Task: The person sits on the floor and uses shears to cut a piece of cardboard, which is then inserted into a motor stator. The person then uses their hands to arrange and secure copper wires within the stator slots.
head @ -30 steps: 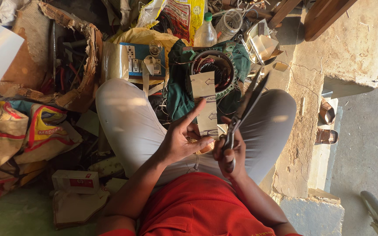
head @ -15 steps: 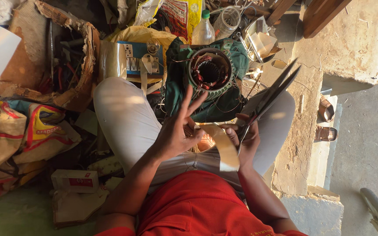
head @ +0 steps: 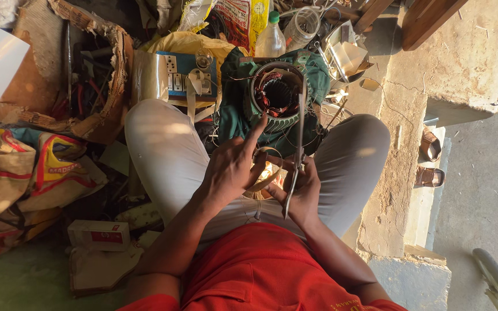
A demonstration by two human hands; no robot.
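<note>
Scissors (head: 298,151) upright in right hand (head: 301,193), motor stator (head: 276,95) just beyond.

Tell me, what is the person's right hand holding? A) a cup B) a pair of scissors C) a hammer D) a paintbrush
B: the right hand grips a pair of scissors, its long thin blades pointing away from the body toward the round motor part with copper windings, while the left hand pinches a pale strip beside them.
</note>
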